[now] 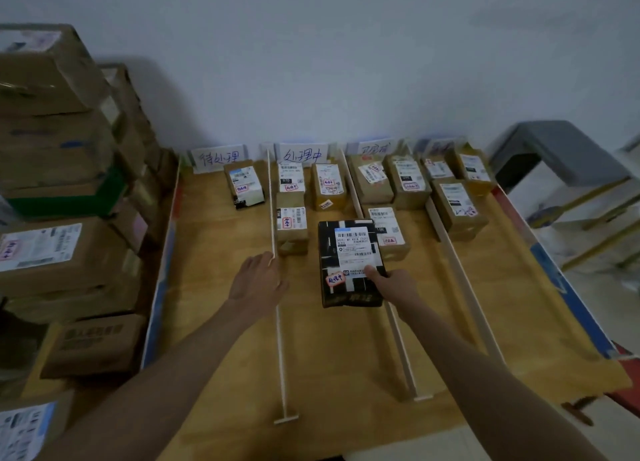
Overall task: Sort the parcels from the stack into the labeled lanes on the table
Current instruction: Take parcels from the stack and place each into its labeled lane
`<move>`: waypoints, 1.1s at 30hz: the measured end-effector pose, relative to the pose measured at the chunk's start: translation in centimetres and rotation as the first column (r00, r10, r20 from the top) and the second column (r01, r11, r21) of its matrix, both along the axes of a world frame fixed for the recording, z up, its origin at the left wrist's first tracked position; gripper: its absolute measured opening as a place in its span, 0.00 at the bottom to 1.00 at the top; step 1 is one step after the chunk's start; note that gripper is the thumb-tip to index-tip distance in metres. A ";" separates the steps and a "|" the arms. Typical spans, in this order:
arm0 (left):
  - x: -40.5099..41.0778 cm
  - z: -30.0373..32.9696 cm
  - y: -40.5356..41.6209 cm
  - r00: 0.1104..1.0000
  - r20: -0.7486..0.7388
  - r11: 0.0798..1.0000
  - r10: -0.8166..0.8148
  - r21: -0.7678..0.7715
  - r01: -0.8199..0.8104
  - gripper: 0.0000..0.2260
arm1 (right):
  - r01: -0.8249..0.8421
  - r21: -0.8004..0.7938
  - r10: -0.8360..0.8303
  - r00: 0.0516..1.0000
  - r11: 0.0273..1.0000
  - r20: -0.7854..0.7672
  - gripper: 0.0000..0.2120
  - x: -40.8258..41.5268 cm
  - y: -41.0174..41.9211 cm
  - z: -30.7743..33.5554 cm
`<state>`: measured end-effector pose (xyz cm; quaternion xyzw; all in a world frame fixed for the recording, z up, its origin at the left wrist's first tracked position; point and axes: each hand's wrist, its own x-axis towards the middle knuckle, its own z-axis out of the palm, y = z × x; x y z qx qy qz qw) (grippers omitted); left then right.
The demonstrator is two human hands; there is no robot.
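Right hand: thumb lies on top of the black parcel at its near right corner; the remaining fingers are hidden beneath or behind it, so the hold appears to be a pinch at that corner. Left hand: fingers straight and close together, holding nothing, tips at the white divider strip immediately left of the black parcel; contact with the strip cannot be confirmed.

The black parcel sits in the lane headed by the second sign, near side of the three brown parcels already there, its right edge over the next divider. Its small red-edged sticker appears to match that sign's writing.

Judged step: placing this parcel. Next move calls for shifting it left, clear of the divider, setting it flat and releasing, then returning to the stack left of the table.

Limits: the two furthest-right signs are partly blocked and illegible; label print is blurred; stack cut off at the frame edge.
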<state>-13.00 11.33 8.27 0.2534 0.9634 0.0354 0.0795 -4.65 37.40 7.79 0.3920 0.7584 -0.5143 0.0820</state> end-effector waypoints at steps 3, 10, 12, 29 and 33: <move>-1.8 -0.7 1.8 0.999 -0.024 0.999 0.042 0.006 -0.042 0.21 | -0.078 0.016 0.078 0.997 0.997 -0.018 0.19 -3.7 1.7 -1.6; -4.2 -2.6 3.7 0.993 0.045 0.994 0.109 -0.013 -0.109 0.22 | -0.178 0.066 0.172 0.982 0.982 0.083 0.23 -10.8 4.3 -4.4; -4.7 -3.2 3.9 0.988 0.073 0.991 0.135 -0.015 -0.135 0.23 | -0.200 0.095 0.189 0.975 0.975 0.115 0.22 -12.5 4.5 -5.1; -6.6 -2.6 2.1 0.970 0.059 0.971 0.238 -0.029 -0.236 0.23 | -0.242 0.180 0.233 0.970 0.953 0.073 0.09 -15.7 3.5 -5.0; -5.7 -0.2 -0.5 0.957 0.018 0.957 0.291 -0.016 -0.290 0.22 | -0.385 0.499 0.431 0.902 0.776 0.026 0.19 -15.1 1.2 -0.9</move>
